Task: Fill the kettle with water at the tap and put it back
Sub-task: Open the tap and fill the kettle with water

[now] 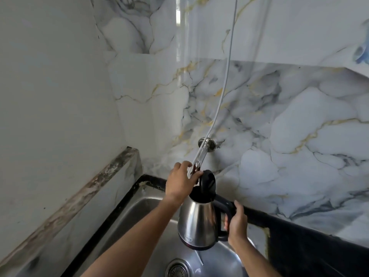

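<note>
Head view: kettle (196, 220) is held in the air above the sink (139, 216), under the tap (201, 156). Steel body, black base, black handle (227, 206); the body is tilted slightly. Lid (208, 183) is hinged open and stands upright over the dark mouth.

Right hand (237, 222) is closed around the handle, fingers wrapped through the loop, thumb on top. The kettle's weight is carried by this hand.

Left hand (179, 181) is raised to the tap end, just beside the lid. Fingers are curled about the tap's lower part, thumb and fingertips pinched on it; the exact piece gripped is hidden behind the fingers. Whether water is running cannot be told.

Tap is mounted on a round chrome flange (207, 144) on the marble-patterned wall (289, 116) and slopes down toward the kettle mouth. A white hose (227, 66) is seen running down the wall to the tap.

Drain (177, 268) is visible at the bottom of the sink, below the kettle. Black countertop edge (299, 232) borders the sink on the right.
</note>
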